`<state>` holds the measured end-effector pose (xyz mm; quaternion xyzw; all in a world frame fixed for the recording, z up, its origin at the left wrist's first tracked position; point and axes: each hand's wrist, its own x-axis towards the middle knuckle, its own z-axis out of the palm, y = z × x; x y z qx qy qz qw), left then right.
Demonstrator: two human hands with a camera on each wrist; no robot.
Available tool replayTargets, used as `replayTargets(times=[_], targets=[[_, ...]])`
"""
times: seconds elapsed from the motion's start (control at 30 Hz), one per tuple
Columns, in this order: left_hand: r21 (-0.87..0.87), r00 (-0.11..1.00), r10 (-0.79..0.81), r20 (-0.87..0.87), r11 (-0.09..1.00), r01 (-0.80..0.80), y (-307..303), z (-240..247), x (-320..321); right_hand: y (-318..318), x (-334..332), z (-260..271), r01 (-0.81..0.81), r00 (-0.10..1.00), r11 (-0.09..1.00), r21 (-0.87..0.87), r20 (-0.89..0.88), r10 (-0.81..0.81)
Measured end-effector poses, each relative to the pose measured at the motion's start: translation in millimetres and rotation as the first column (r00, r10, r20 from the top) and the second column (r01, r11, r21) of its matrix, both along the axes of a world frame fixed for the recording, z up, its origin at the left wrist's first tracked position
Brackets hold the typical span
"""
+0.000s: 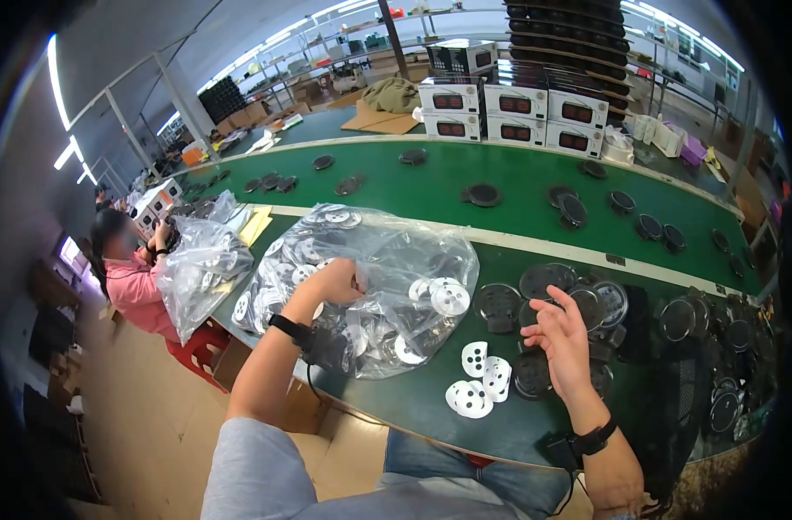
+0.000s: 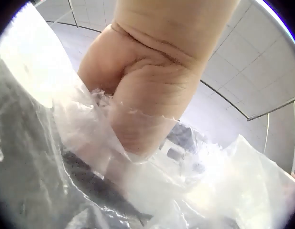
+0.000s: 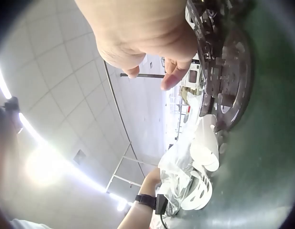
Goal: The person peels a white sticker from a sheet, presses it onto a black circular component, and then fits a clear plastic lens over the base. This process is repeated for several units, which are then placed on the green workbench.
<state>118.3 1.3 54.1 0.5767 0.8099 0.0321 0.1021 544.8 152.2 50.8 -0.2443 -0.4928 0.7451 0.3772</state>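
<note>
My left hand [image 1: 334,282] reaches into a clear plastic bag [image 1: 405,238] full of round white pieces with dark holes. In the left wrist view the film covers its fingers, and I cannot tell whether they grip anything. To the right, my right hand [image 1: 559,342] is raised with fingers loosely spread and nothing in them. It hovers over a cluster of round black parts [image 1: 498,305] with clear rims. Between the hands and close to the table's front edge lie several loose white pieces [image 1: 470,399], some curved. In the right wrist view a black part [image 3: 236,81] stands beside the hand.
More black parts [image 1: 481,195] are spread over the green bench [image 1: 396,186] beyond a pale strip. Boxes [image 1: 517,102] are stacked at the back. At left a person in pink [image 1: 140,290] handles another clear bag [image 1: 207,256]. Dark parts [image 1: 725,407] crowd the right end.
</note>
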Motion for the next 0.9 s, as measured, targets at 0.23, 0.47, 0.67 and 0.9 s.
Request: replayTargets(times=[0.23,0.47,0.67,0.9], targets=[[-0.138,0.993,-0.095,0.064,0.985,0.103,-2.7,38.7,0.2,0.7,-1.6,-8.1,-0.011,1.000,1.000,-0.003,0.008,0.011],[0.590,0.869,-0.026,0.493,0.744,-0.313,6.7,94.1,45.0,2.2,3.7,-10.1,-0.117,0.991,0.987,0.106,0.080,0.108],[0.353,0.221,-0.283,0.933,0.835,-0.422,66.5,41.3,212.9,-10.9,1.3,-1.7,0.008,1.000,0.944,0.331,0.024,-0.017],[0.310,-0.100,-0.359,0.928,0.894,-0.323,82.9,-6.4,258.7,-5.7,8.5,8.1,0.208,0.910,0.597,0.775,0.070,-0.408]])
